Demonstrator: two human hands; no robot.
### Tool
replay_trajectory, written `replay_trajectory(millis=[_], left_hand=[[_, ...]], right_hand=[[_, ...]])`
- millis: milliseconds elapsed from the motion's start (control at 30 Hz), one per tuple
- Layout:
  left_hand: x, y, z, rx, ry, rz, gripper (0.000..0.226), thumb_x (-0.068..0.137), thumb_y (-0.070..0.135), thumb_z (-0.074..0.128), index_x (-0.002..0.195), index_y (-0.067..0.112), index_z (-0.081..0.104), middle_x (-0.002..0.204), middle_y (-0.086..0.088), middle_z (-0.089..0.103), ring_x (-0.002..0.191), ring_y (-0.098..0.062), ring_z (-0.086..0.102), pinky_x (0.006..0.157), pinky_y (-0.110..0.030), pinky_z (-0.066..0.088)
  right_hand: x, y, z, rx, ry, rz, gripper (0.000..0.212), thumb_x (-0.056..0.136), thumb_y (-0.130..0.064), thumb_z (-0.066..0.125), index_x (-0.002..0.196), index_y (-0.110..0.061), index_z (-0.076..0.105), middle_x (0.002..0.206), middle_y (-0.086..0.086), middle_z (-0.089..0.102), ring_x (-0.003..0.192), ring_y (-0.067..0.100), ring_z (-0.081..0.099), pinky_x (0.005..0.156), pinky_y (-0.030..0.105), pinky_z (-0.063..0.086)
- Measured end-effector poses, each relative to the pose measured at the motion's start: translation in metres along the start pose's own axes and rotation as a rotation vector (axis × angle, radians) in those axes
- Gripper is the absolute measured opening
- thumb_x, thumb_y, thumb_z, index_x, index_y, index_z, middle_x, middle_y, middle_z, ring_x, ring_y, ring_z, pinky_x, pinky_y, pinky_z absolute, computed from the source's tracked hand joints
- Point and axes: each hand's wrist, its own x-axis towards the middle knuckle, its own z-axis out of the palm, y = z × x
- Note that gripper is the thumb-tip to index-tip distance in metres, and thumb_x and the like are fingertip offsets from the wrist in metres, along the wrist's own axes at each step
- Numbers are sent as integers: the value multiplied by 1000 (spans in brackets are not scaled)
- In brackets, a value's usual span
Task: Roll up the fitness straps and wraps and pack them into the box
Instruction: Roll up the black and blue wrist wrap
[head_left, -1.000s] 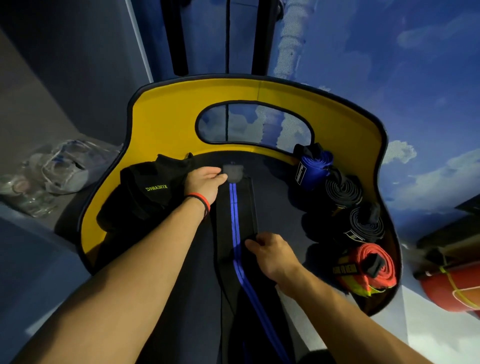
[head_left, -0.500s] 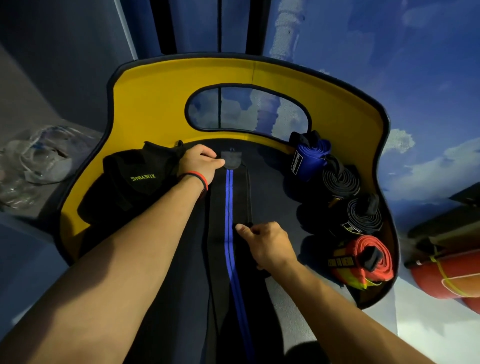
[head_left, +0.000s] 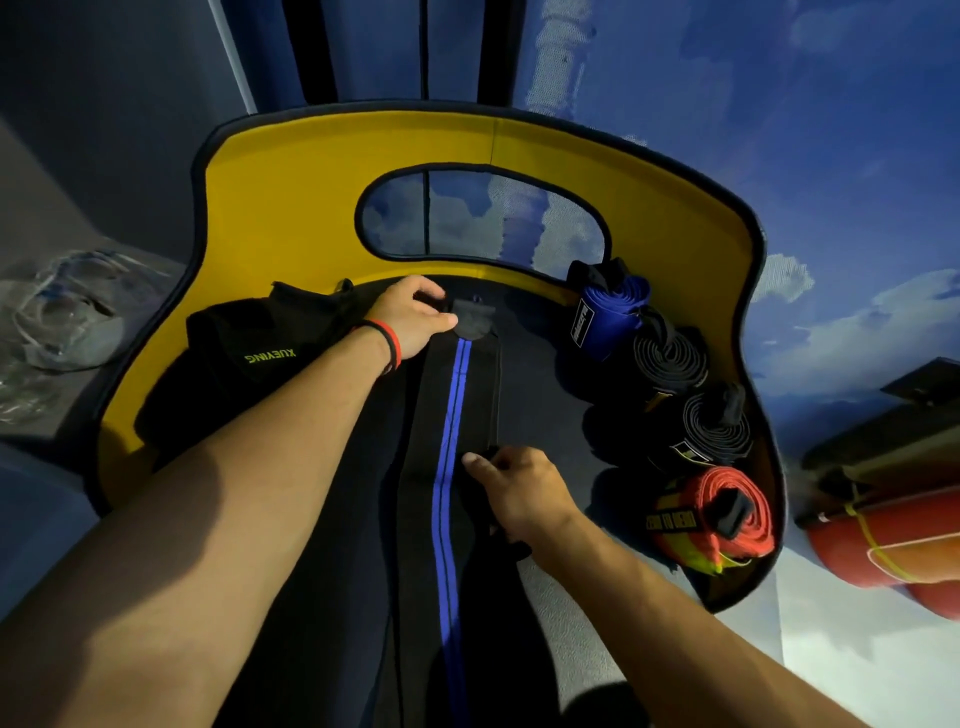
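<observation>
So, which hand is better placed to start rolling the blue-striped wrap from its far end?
Left, probably. The left hand pinches the far tab end of the blue-striped wrap, where a roll would begin. The right hand holds its edge midway, better for steadying.

My left hand (head_left: 410, 322) and right hand (head_left: 519, 488) are bare, with short nails, and both forearms (head_left: 249, 493) show bare skin right down to the picture's bottom edge. On my left wrist sits a thin band (head_left: 388, 345), red edged with black; whether it is one band or two I cannot tell.
</observation>
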Motion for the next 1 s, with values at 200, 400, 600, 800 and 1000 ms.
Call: replay_trajectory(millis=[200, 400, 600, 800, 1000], left_hand=[[3, -4, 4, -202, 225, -51, 35, 88, 9, 73, 122, 2, 68, 114, -16, 72, 103, -21, 67, 87, -24, 50], [2, -5, 10, -240, 392, -116, 31, 82, 17, 80, 111, 6, 75, 103, -9, 75, 93, -16, 70, 85, -23, 54], [-31, 4, 3, -133, 265, -99, 49, 84, 30, 79, 127, 15, 64, 119, -1, 64, 107, -14, 61, 93, -28, 49], [-124, -29, -6, 58, 108, -245, 12, 80, 29, 75, 79, 25, 64, 90, -11, 73, 89, -36, 71, 80, -47, 61], [-212, -27, -1, 263, -31, -232, 60, 92, 26, 69, 146, 16, 47, 138, -9, 59, 123, -27, 59, 105, -37, 47]], right_hand=[[-11, -9, -5, 175, -122, 19, 37, 96, -39, 69, 115, -7, 71, 94, 7, 69, 69, 12, 66, 54, 22, 59], [-26, -6, -3, 135, -259, 153, 32, 102, -28, 63, 103, 3, 69, 80, 16, 71, 56, 20, 69, 49, 23, 59], [-21, -8, -4, -111, -272, 140, 31, 107, -22, 49, 90, -1, 63, 57, 8, 69, 42, 14, 65, 37, 17, 45], [-28, -7, -1, -364, -118, -5, 39, 104, -41, 51, 102, -6, 68, 63, 6, 71, 46, 16, 67, 44, 24, 53], [-62, 15, 11, -425, 114, -161, 54, 85, -39, 75, 126, -9, 53, 117, 14, 65, 104, 35, 67, 87, 44, 59]])
